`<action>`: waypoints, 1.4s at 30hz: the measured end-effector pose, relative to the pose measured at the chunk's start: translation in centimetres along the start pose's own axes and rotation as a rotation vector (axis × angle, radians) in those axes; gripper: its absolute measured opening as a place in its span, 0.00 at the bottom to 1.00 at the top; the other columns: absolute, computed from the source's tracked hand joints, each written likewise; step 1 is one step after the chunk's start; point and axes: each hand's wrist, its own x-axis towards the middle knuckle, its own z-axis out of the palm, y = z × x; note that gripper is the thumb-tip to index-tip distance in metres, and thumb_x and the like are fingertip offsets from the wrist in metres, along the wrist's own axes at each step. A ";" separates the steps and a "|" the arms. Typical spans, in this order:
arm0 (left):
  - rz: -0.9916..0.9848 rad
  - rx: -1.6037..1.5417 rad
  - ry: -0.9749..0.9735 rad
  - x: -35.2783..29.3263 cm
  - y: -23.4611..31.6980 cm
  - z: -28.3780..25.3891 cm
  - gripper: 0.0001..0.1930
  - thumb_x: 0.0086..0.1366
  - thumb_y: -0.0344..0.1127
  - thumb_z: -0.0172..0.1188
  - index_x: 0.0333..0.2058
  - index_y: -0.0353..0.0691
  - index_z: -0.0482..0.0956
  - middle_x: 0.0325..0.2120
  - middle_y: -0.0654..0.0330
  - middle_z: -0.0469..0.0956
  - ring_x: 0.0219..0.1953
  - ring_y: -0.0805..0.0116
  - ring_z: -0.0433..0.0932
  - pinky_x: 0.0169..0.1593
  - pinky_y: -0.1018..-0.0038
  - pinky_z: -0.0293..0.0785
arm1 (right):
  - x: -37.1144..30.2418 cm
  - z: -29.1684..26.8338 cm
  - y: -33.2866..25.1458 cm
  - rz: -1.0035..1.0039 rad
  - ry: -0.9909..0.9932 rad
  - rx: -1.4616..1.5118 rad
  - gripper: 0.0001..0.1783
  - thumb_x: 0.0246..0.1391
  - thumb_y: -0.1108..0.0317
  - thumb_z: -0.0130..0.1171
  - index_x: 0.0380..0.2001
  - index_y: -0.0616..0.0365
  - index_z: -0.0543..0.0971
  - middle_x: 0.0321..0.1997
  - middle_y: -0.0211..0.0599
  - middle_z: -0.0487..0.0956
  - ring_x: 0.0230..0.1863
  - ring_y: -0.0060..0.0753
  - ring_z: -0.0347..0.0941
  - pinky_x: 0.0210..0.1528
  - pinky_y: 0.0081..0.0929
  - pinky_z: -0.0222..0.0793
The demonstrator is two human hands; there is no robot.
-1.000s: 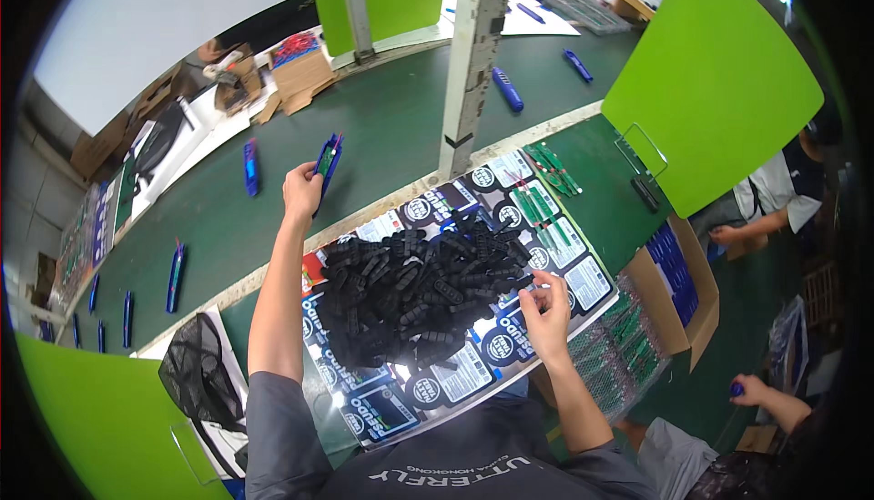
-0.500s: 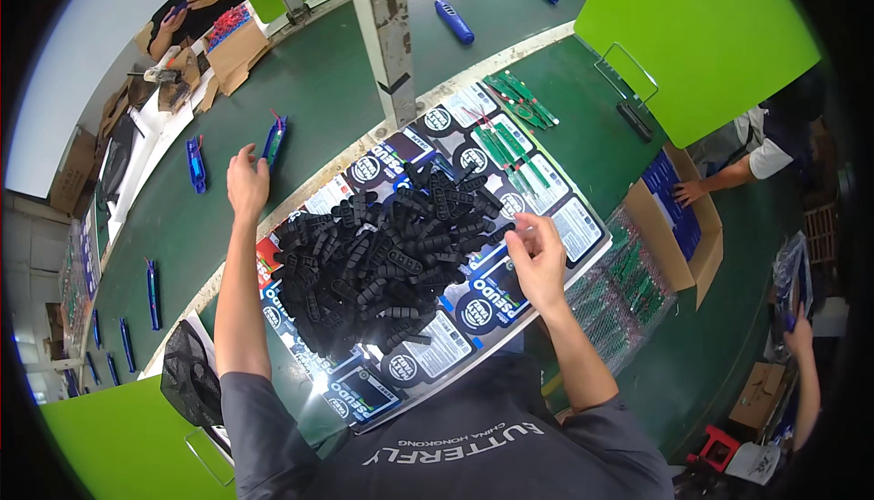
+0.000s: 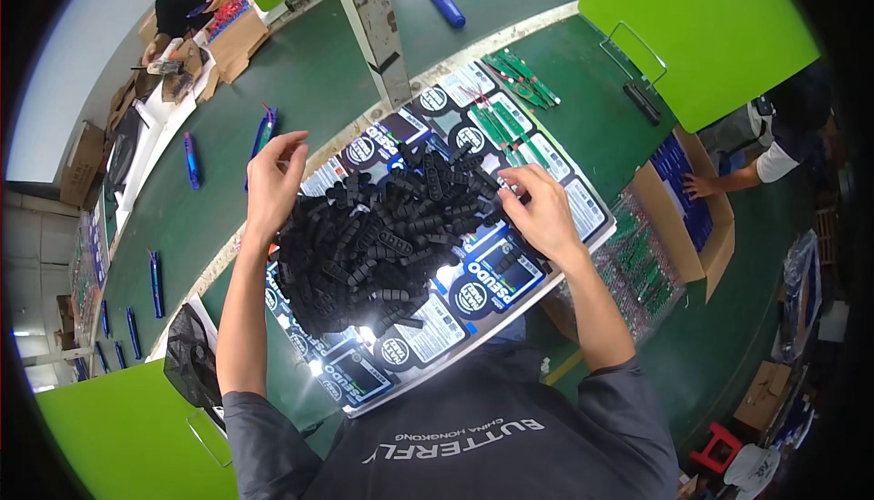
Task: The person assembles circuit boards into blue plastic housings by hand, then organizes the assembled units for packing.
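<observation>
A large heap of small black plastic parts (image 3: 382, 241) lies on glossy printed packaging cards (image 3: 473, 295) in front of me. My left hand (image 3: 273, 181) hovers at the heap's far left edge with its fingers spread and nothing in it. My right hand (image 3: 543, 211) rests on the heap's right side, its fingertips pinched on one small black part (image 3: 512, 194). Several green-handled tools (image 3: 514, 100) lie on the cards beyond the heap.
A green conveyor belt (image 3: 319, 72) beyond the cards carries blue packaged items (image 3: 446, 4). A metal post (image 3: 371, 22) rises at its edge. Green divider panels (image 3: 701, 18) stand right and lower left. A person's hand reaches into a cardboard box (image 3: 687, 204) at right.
My left hand has drawn back from the blue item on the belt to the heap's edge. My right hand has stayed at the heap's right side.
</observation>
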 end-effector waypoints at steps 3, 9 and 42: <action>0.022 -0.085 -0.060 -0.9 2.6 0.1 0.12 0.65 0.31 0.60 0.46 0.33 0.81 0.33 0.57 0.83 0.32 0.74 0.77 0.37 0.76 0.73 | -2.3 -1.9 -0.1 0.006 -0.086 0.001 0.15 0.49 0.71 0.64 0.42 0.62 0.80 0.38 0.43 0.77 0.39 0.45 0.77 0.44 0.36 0.72; 0.067 -0.109 -0.072 -1.3 3.6 0.3 0.12 0.66 0.29 0.60 0.46 0.33 0.81 0.35 0.58 0.82 0.34 0.74 0.77 0.38 0.76 0.72 | -6.1 -2.1 0.0 -0.133 -0.340 -0.088 0.20 0.44 0.73 0.70 0.43 0.57 0.80 0.49 0.39 0.73 0.50 0.45 0.70 0.51 0.37 0.70; 0.592 0.260 -0.273 32.0 0.5 24.0 0.17 0.68 0.41 0.60 0.51 0.40 0.77 0.47 0.48 0.65 0.49 0.50 0.69 0.57 0.61 0.66 | 3.6 4.1 3.8 -0.321 0.237 0.243 0.17 0.43 0.78 0.61 0.41 0.66 0.77 0.35 0.42 0.73 0.38 0.44 0.73 0.40 0.36 0.73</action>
